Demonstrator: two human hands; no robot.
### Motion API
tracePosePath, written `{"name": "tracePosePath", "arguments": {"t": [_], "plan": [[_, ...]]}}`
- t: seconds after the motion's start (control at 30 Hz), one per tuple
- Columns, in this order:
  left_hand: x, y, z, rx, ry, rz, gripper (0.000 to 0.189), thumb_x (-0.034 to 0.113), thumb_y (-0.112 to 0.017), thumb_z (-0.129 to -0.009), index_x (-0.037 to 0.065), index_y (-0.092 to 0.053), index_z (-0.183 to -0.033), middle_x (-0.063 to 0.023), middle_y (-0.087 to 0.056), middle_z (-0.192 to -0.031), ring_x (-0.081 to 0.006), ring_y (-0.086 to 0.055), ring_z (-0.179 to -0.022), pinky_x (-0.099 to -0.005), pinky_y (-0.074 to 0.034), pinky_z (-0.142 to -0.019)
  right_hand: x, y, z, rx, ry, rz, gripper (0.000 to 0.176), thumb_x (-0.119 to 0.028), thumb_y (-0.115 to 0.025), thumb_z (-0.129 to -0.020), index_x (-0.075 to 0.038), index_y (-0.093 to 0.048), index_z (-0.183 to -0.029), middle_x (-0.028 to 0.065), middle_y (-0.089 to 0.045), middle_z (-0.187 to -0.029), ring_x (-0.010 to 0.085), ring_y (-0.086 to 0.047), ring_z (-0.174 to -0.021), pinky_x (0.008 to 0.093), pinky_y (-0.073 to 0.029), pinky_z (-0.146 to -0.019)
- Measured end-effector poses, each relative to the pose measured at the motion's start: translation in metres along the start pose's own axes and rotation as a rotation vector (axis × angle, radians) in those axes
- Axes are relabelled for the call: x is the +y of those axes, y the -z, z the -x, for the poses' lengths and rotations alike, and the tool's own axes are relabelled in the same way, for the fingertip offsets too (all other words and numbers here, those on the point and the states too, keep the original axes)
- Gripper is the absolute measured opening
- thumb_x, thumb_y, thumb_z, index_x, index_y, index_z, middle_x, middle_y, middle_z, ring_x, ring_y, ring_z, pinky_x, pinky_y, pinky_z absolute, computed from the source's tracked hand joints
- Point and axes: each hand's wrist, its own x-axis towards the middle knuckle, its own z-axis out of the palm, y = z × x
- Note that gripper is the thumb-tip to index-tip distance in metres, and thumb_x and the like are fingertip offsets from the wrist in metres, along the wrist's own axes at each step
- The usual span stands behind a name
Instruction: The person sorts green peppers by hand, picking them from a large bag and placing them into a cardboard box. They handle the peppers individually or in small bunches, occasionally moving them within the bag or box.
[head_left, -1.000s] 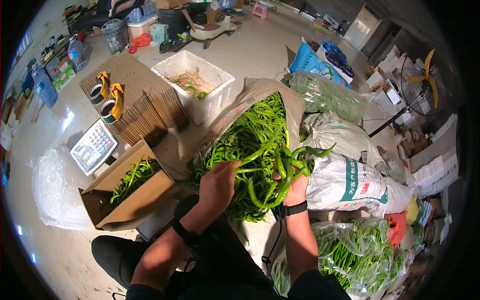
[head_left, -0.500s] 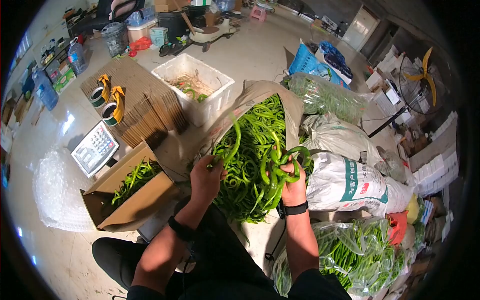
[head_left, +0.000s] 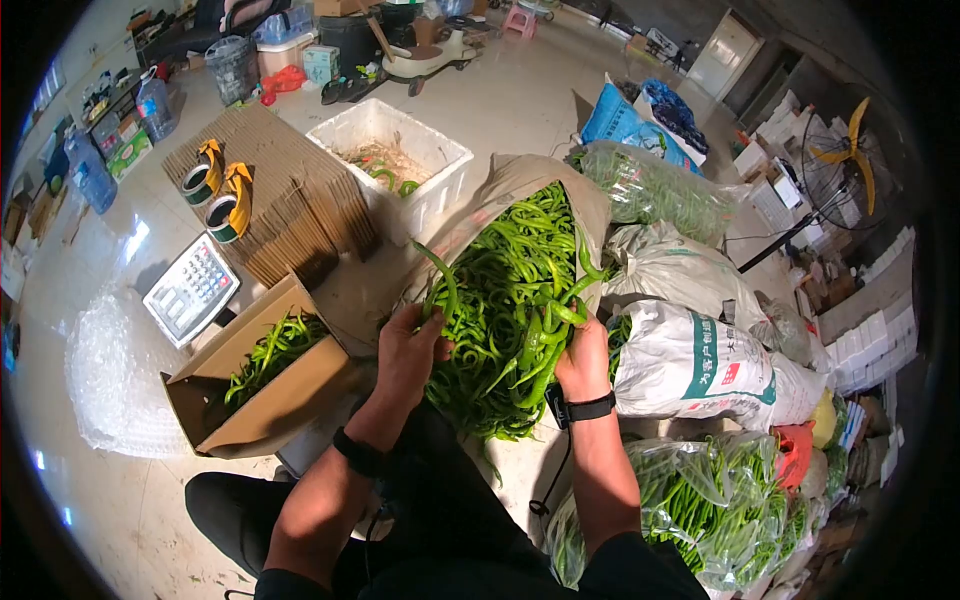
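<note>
A long green chili pepper [head_left: 447,285] stands up from my left hand [head_left: 409,345], whose fingers are closed around its lower end. My right hand [head_left: 584,357] grips a bunch of curled green chili peppers [head_left: 545,345]. Both hands are over a large open sack [head_left: 515,172] filled with loose green chili peppers [head_left: 525,235]. To the left of my left hand, an open cardboard box [head_left: 285,395] contains some green chili peppers [head_left: 275,352]. Dark bands circle both wrists.
A scale with a keypad [head_left: 192,288] sits behind the box, near flattened cardboard [head_left: 270,160] carrying two tape dispensers [head_left: 228,212]. Beyond is a white foam bin [head_left: 440,185]. White sacks [head_left: 690,365] and a clear bag of peppers [head_left: 715,500] lie right. Bubble wrap [head_left: 125,380] lies left.
The pepper in my left hand now tilts to the left rather than the right. My right hand has turned and dropped slightly, with its bunch of peppers hanging lower.
</note>
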Motion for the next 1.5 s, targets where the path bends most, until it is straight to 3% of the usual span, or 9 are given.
{"name": "tracePosePath", "arguments": {"t": [0.13,0.3,0.67,0.83,1.07,1.27,1.3,1.4,1.5], "plan": [[0.003,0.002,0.002,0.018,0.017,0.038,0.021,0.013,-0.063,-0.098,-0.004,-0.06,-0.11,-0.005,-0.061,-0.086,-0.0137,-0.063,-0.066,-0.0278,-0.052,-0.059,0.003,-0.002,0.0,-0.028,0.021,0.011,0.027,-0.013,-0.052,-0.099,0.001,-0.062,-0.119,0.0124,-0.069,-0.107,0.0249,-0.067,-0.095,0.039,-0.055,-0.086],[0.001,0.005,0.002,0.016,0.023,0.036,0.022,0.013,-0.064,-0.097,-0.004,-0.06,-0.11,-0.0062,-0.062,-0.089,-0.0139,-0.063,-0.068,-0.0287,-0.054,-0.061,0.005,-0.003,-0.004,-0.018,-0.007,-0.002,0.029,-0.005,-0.05,-0.095,0.0,-0.058,-0.122,0.0111,-0.067,-0.107,0.0248,-0.067,-0.096,0.0383,-0.055,-0.086],[0.007,-0.009,0.016,-0.528,0.169,0.022,0.029,0.018,-0.07,-0.093,-0.002,-0.055,-0.106,-0.0113,-0.065,-0.096,-0.0189,-0.069,-0.09,-0.0335,-0.058,-0.075,0.023,-0.023,0.007,-0.187,0.032,-0.039,0.046,0.002,-0.056,-0.079,0.002,-0.056,-0.125,0.0107,-0.064,-0.109,0.0243,-0.064,-0.096,0.0364,-0.052,-0.091],[0.018,-0.01,0.02,-0.506,0.161,-0.152,0.025,0.016,-0.07,-0.092,-0.001,-0.056,-0.105,-0.009,-0.067,-0.088,-0.0166,-0.07,-0.078,-0.0297,-0.055,-0.067,0.032,-0.019,0.005,-0.263,-0.006,-0.096,0.054,0.0,-0.058,-0.075,-0.003,-0.055,-0.129,0.0101,-0.062,-0.117,0.0274,-0.062,-0.101,0.0472,-0.053,-0.091],[0.02,-0.014,0.021,-0.446,0.076,-0.193,0.023,0.014,-0.074,-0.088,-0.001,-0.061,-0.099,-0.0044,-0.065,-0.082,-0.0122,-0.066,-0.072,-0.0269,-0.051,-0.063,0.036,-0.018,0.003,-0.321,-0.094,-0.237,0.054,-0.009,-0.06,-0.076,-0.005,-0.056,-0.129,0.0118,-0.06,-0.109,0.0304,-0.06,-0.093,0.0431,-0.052,-0.076],[0.015,-0.021,0.025,-0.487,0.063,-0.114,0.023,0.01,-0.073,-0.09,-0.002,-0.062,-0.107,-0.0031,-0.066,-0.088,-0.0106,-0.066,-0.076,-0.0267,-0.053,-0.068,0.044,-0.004,-0.003,-0.418,-0.149,-0.559,0.055,-0.032,-0.065,-0.087,-0.004,-0.052,-0.133,0.0092,-0.053,-0.102,0.0235,-0.051,-0.084,0.0337,-0.046,-0.066],[0.011,-0.022,0.026,-0.521,0.041,-0.067,0.022,0.01,-0.072,-0.092,-0.001,-0.062,-0.108,-0.0029,-0.066,-0.09,-0.01,-0.065,-0.077,-0.0265,-0.054,-0.069,0.047,0.003,-0.007,-0.474,-0.177,-0.549,0.056,-0.033,-0.064,-0.09,-0.003,-0.05,-0.135,0.0087,-0.051,-0.103,0.0206,-0.049,-0.081,0.0284,-0.045,-0.063],[0.009,-0.023,0.03,-0.534,-0.043,-0.141,0.02,0.01,-0.069,-0.095,0.0,-0.062,-0.109,-0.0027,-0.066,-0.091,-0.0085,-0.064,-0.079,-0.0261,-0.053,-0.07,0.053,0.017,-0.01,-0.568,-0.19,-0.641,0.054,-0.034,-0.063,-0.093,-0.003,-0.048,-0.135,0.0089,-0.05,-0.107,0.0181,-0.049,-0.079,0.0251,-0.045,-0.06],[0.013,-0.025,0.033,-0.545,0.026,-0.167,0.017,0.01,-0.07,-0.094,0.0,-0.06,-0.104,-0.0029,-0.065,-0.088,-0.0076,-0.063,-0.08,-0.0251,-0.052,-0.071,0.055,0.009,-0.008,-0.592,-0.15,-0.677,0.054,-0.03,-0.063,-0.095,-0.001,-0.044,-0.137,0.0088,-0.049,-0.107,0.0159,-0.048,-0.076,0.0244,-0.046,-0.057]]}}
